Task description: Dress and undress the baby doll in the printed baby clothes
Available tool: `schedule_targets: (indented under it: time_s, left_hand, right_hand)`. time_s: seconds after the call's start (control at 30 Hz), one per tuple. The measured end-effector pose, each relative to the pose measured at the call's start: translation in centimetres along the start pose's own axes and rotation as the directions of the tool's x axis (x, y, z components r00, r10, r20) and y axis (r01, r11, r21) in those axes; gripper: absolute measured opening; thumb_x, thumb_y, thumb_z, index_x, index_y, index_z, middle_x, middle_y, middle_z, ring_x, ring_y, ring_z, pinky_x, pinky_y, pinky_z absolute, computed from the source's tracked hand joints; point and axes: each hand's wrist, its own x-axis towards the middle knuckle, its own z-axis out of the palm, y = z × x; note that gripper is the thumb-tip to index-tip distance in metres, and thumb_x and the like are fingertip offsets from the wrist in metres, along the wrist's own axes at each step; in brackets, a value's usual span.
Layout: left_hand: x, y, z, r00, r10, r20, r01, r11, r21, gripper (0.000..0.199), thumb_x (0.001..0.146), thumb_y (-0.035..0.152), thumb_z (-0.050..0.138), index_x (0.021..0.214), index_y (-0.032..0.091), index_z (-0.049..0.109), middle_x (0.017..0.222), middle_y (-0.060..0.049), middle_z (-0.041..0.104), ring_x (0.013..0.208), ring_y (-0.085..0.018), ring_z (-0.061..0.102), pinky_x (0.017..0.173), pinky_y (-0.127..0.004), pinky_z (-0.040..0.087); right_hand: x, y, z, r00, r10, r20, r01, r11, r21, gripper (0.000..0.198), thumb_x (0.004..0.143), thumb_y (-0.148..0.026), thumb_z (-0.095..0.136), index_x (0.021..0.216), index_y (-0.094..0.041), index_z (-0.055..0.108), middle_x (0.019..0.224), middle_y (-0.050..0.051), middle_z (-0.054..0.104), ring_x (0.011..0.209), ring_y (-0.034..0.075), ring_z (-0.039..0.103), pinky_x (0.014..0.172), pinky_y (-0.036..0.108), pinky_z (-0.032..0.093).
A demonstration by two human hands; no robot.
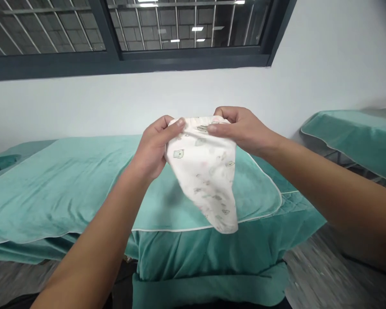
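Both hands hold up a small pair of white printed baby pants [206, 171] by the gathered waist edge. My left hand [156, 146] grips its left top corner, thumb in front and fingers behind. On the other side, my right hand [241, 128] pinches the top right part, with its thumb across the front. The cloth hangs down and narrows to a rounded end at the lower right. Pale animal-like prints are scattered over it. Behind and below it lies a light green towel-like cover [257, 184] with white piping.
A bed with darker green covers [212, 253] stands against the white wall [131, 103]. Above is a dark-framed window [193, 60] with metal bars outside. Another green-covered bed [357, 128] stands at the right, over grey flooring [312, 262].
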Motion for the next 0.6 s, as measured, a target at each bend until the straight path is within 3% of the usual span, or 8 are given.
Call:
schedule_targets:
  time_s: [0.1, 0.2, 0.23, 0.3, 0.37, 0.47, 0.53, 0.6]
  left_hand:
    - [-0.4, 1.4, -1.3, 0.982, -0.114, 0.153, 0.099, 0.99, 0.103, 0.028, 0.075, 0.04, 0.078, 0.077, 0.017, 0.063, 0.069, -0.001, 0.059, 0.07, -0.018, 0.067, 0.056, -0.025, 0.054]
    - [-0.6, 2.3, -2.2, 0.88, -0.281, 0.384, 0.198, 0.95, 0.242, 0.029, 0.062, 0.03, 0.087, 0.08, 0.016, 0.07, 0.073, -0.003, 0.066, 0.074, -0.024, 0.07, 0.059, -0.03, 0.056]
    - [-0.6, 2.3, -2.3, 0.867, -0.29, 0.405, 0.197, 0.946, 0.256, 0.03, 0.061, 0.028, 0.087, 0.083, 0.015, 0.071, 0.074, -0.004, 0.068, 0.076, -0.025, 0.07, 0.062, -0.032, 0.057]
    - [-0.4, 2.0, -2.3, 0.908, -0.213, 0.36, 0.144, 0.967, 0.209, 0.03, 0.068, 0.034, 0.083, 0.088, 0.014, 0.072, 0.079, -0.006, 0.07, 0.081, -0.025, 0.07, 0.068, -0.034, 0.057]
    - [-0.3, 1.3, -1.8, 0.953, -0.11, 0.284, 0.078, 0.99, 0.121, 0.035, 0.076, 0.043, 0.076, 0.095, 0.014, 0.071, 0.086, -0.007, 0.072, 0.085, -0.024, 0.07, 0.073, -0.033, 0.056]
    - [-0.1, 0.0, -0.5, 0.965, -0.084, 0.249, 0.085, 0.996, 0.006, 0.042, 0.08, 0.051, 0.071, 0.103, 0.016, 0.068, 0.088, -0.005, 0.071, 0.086, -0.022, 0.069, 0.074, -0.03, 0.055]
    - [-0.3, -0.7, 0.2, 0.946, -0.119, 0.302, 0.149, 0.986, -0.077, 0.049, 0.08, 0.057, 0.068, 0.107, 0.017, 0.067, 0.088, -0.006, 0.072, 0.087, -0.023, 0.07, 0.075, -0.031, 0.055]
    - [-0.5, -1.2, 0.6, 0.896, -0.162, 0.414, 0.236, 0.963, -0.133, 0.058, 0.077, 0.063, 0.068, 0.11, 0.015, 0.067, 0.091, -0.009, 0.073, 0.09, -0.026, 0.07, 0.077, -0.034, 0.056]
  right_hand:
    - [-0.1, 0.0, 0.1, 1.0, 0.01, -0.008, -0.009, 0.997, 0.078, 0.047, 0.075, -0.051, 0.079, 0.069, -0.021, 0.043, 0.062, -0.006, 0.042, 0.056, 0.008, 0.045, 0.049, 0.02, 0.032]
    - [0.2, 0.2, 0.3, 0.998, -0.002, -0.055, 0.008, 0.993, 0.115, 0.046, 0.078, -0.055, 0.075, 0.072, -0.022, 0.043, 0.066, -0.005, 0.047, 0.059, 0.009, 0.047, 0.052, 0.021, 0.037]
    - [0.2, 0.4, 0.3, 0.998, -0.005, -0.056, 0.011, 0.993, 0.117, 0.046, 0.078, -0.057, 0.073, 0.072, -0.022, 0.043, 0.067, -0.005, 0.049, 0.059, 0.01, 0.048, 0.052, 0.021, 0.037]
    - [0.1, 0.7, 0.4, 1.0, -0.003, -0.008, 0.004, 0.995, 0.098, 0.048, 0.078, -0.063, 0.07, 0.072, -0.022, 0.046, 0.068, -0.004, 0.052, 0.059, 0.01, 0.049, 0.052, 0.022, 0.037]
    - [-0.3, 0.9, 0.6, 0.989, 0.035, 0.141, -0.041, 0.998, 0.043, 0.049, 0.076, -0.066, 0.07, 0.071, -0.02, 0.053, 0.07, -0.002, 0.057, 0.061, 0.011, 0.053, 0.052, 0.022, 0.038]
    - [-0.9, 0.9, 1.4, 0.931, 0.138, 0.338, -0.135, 0.99, -0.033, 0.048, 0.072, -0.065, 0.074, 0.079, -0.018, 0.065, 0.077, 0.002, 0.065, 0.067, 0.015, 0.061, 0.055, 0.024, 0.044]
    - [-1.1, 0.8, 1.9, 0.949, 0.169, 0.265, -0.178, 0.984, 0.012, 0.048, 0.072, -0.064, 0.074, 0.085, -0.019, 0.069, 0.079, 0.003, 0.068, 0.07, 0.017, 0.064, 0.059, 0.026, 0.048]
    - [-1.1, 0.8, 2.3, 0.981, 0.168, 0.098, -0.179, 0.977, 0.12, 0.049, 0.074, -0.066, 0.072, 0.088, -0.02, 0.069, 0.077, 0.004, 0.069, 0.072, 0.019, 0.065, 0.063, 0.028, 0.051]
